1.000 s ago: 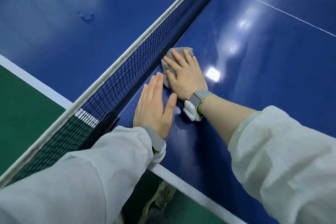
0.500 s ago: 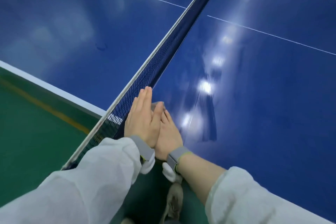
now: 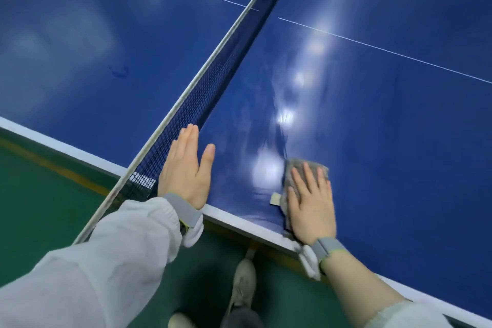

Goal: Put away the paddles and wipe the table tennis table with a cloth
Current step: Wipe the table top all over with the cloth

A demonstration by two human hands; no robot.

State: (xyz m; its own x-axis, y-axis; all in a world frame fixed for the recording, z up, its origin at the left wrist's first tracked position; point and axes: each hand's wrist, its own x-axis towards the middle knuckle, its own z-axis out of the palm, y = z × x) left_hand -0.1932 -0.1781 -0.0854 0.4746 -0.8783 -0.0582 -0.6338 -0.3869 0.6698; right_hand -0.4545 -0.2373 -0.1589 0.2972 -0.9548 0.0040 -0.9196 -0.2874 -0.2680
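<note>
The right hand (image 3: 310, 202), fingers straight and spread, is pressing a grey cloth (image 3: 306, 168) flat on the blue table tennis table (image 3: 372, 128) at its near edge, right of the net (image 3: 213, 82). The left hand (image 3: 186, 170), open and holding nothing, is resting flat on the table beside the net's near end.

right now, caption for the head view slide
Right hand presses a grey cloth on the blue table; left hand rests flat beside the net.
</note>
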